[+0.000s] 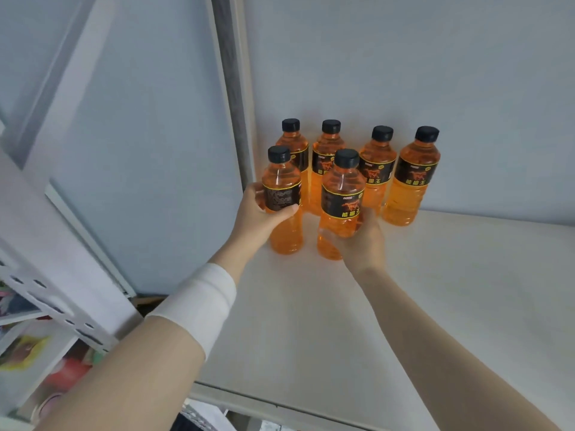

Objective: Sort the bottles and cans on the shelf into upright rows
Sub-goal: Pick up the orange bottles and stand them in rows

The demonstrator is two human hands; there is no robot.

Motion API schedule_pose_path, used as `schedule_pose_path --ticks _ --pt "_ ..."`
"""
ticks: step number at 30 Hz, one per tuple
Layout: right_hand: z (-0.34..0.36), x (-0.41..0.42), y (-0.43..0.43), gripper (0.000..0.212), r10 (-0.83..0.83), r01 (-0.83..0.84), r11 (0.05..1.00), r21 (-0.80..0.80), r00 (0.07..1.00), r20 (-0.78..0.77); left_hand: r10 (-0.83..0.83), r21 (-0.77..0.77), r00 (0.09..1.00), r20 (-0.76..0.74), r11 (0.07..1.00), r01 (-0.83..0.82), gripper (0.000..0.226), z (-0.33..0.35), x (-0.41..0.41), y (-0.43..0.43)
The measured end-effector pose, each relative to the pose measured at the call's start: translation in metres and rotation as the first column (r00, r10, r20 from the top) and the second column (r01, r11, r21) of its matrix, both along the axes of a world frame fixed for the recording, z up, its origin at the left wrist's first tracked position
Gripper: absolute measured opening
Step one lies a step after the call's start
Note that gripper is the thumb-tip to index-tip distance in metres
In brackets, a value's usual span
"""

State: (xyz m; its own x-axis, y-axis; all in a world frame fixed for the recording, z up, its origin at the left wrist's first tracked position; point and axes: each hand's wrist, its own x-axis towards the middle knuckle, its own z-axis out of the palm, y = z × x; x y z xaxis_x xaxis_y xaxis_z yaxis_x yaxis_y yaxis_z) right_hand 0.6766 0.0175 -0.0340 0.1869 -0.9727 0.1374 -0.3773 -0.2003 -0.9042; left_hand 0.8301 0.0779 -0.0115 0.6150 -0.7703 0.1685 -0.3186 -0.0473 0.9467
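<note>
Head view looks down on a pale shelf [404,306] where six plastic bottles of orange drink stand near its back left corner. Four of them make a back row [410,181] close against the wall [404,73], all upright and with their black caps [427,133] on. In front of this row are two more. The left hand [258,209] grasps the front-left bottle [284,234] at the label, with the thumb laid across the front and the fingers curled behind it. The right hand [362,241] grasps the front-right bottle [342,194] lower down, around the body below the label. Both bottles are upright (whether their bases rest on the shelf I cannot tell). I judge that these bottles are full, so rather heavy for their size, and the smooth plastic wall will give a little under a strong squeeze. They are also tall and narrow, so a push near the cap could tip one into its neighbours. The middle of the body, at or just under the label, seems the safest place to hold. A white band [199,303] is around the left forearm.
</note>
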Motion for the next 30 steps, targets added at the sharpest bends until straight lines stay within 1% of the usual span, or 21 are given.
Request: schedule_pose_path --ticks 4,9,15,20,24,26,27,29,30 --pt "0.001 0.008 -0.004 0.075 -0.012 0.012 1.0 -0.01 1.0 -0.017 -0.036 0.022 0.999 0.028 0.999 0.036 0.07 -0.003 0.007 -0.01" --pt "0.002 0.014 -0.004 0.075 -0.058 0.057 0.998 -0.021 0.998 -0.027 -0.017 0.036 1.0 0.013 0.999 0.017 0.071 -0.003 0.009 -0.019" --pt "0.0 0.02 -0.002 0.078 -0.087 0.086 0.996 -0.038 0.996 -0.009 -0.037 0.062 0.999 0.021 0.997 0.035 0.071 -0.003 0.011 -0.021" --pt "0.0 0.022 -0.003 0.081 -0.079 0.077 0.997 -0.032 0.996 -0.047 -0.03 0.093 0.999 0.016 0.995 0.028 0.071 -0.004 0.008 -0.021" --pt "0.003 0.012 -0.001 0.083 -0.032 0.032 0.999 -0.005 0.991 -0.132 -0.069 0.063 0.997 0.02 0.996 0.068 0.067 0.0 -0.002 -0.012" --pt "0.005 -0.002 0.002 0.085 -0.015 0.013 1.0 -0.01 0.978 -0.21 -0.044 0.05 0.996 0.072 0.998 0.041 0.066 0.001 -0.009 -0.004" --pt "0.007 -0.01 0.004 0.085 -0.015 0.01 1.0 -0.019 0.966 -0.257 0.002 0.036 0.992 0.124 0.999 -0.007 0.066 0.0 -0.012 0.0" --pt "0.013 -0.032 0.008 0.082 -0.022 0.0 0.998 -0.062 0.932 -0.362 0.113 0.011 0.955 0.275 0.993 -0.121 0.072 -0.001 -0.019 0.01" --pt "0.016 -0.044 0.011 0.08 -0.031 -0.014 0.995 -0.104 0.906 -0.422 0.141 0.029 0.92 0.365 0.986 -0.162 0.076 -0.001 -0.026 0.016"
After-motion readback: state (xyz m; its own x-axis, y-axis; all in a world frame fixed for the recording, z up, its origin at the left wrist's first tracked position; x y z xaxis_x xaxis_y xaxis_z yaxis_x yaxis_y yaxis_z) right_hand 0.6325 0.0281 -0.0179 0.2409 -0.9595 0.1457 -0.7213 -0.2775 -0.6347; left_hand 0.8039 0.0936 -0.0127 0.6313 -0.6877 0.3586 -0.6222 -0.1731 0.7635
